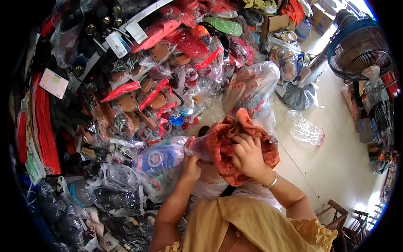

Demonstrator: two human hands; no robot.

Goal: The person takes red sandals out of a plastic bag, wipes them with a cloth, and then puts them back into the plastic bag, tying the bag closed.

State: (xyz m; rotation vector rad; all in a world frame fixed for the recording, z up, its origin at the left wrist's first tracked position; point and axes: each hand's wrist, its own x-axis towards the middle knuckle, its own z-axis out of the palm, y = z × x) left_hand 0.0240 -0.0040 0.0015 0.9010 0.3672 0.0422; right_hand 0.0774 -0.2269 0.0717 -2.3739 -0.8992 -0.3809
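Note:
In front of my body is a rust-orange, velvety cloth piece (224, 143) with a ruffled, hat-like shape. Its exact kind cannot be told. My right hand (250, 155) grips it, fingers bent into its folds. To its left, my left hand (192, 164) pinches a clear plastic bag (200, 146), which reaches up against the cloth's left side. Whether the bag wraps part of the cloth is hidden. Just left of my left hand lies a big clear bag with blue and white packages (161, 161).
Plastic-wrapped sandals (126, 101) heap up on the left, with red folded goods (44, 126) beyond. A filled plastic bag (252, 88) stands ahead. Over the tiled floor (310, 168) lies a crumpled clear wrapper (306, 129). A fan (359, 48) and a wooden chair (333, 214) are at right.

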